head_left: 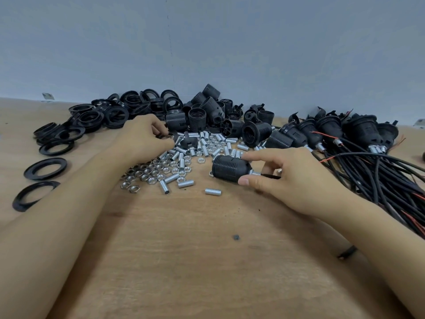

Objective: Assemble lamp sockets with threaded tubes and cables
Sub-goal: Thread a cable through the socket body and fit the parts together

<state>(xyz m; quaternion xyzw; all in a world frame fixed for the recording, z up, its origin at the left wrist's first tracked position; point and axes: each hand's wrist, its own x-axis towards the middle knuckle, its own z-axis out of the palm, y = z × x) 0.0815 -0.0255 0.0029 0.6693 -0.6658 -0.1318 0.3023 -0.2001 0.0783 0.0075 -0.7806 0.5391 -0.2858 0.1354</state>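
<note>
**Pick the next part while the finished socket stays steady**

Farthest left, black rings [47,168] lie flat on the table [184,261], well outside the left hand's reach as it sits now. The left hand [142,141] is curled over the near edge of the pile of tubes [212,192] and nuts [147,173], thumb and fingers drawn in narrow round a small dark part at their tips; what exactly they pinch is too hidden to tell. A black cap [189,141] lies just beyond those fingertips, among the tubes.

To do this step well, I would judge it best to lift one piece cleanly, straight up, so the loose nuts under the palm are not dragged along.

Right of the pile, the right hand [287,178] holds a socket [231,168] lying on its side: fingers over the top, thumb under the near end, a tube [255,173] and black cable [271,177] running out of the socket beneath the palm. This one looks assembled, so it likely belongs with the finished sockets [322,132] lying past the knuckles, cables [379,171] trailing off to the right. Set it down there with the cable laid alongside the others, not across the tubes, or it may snag the next pick.
</note>
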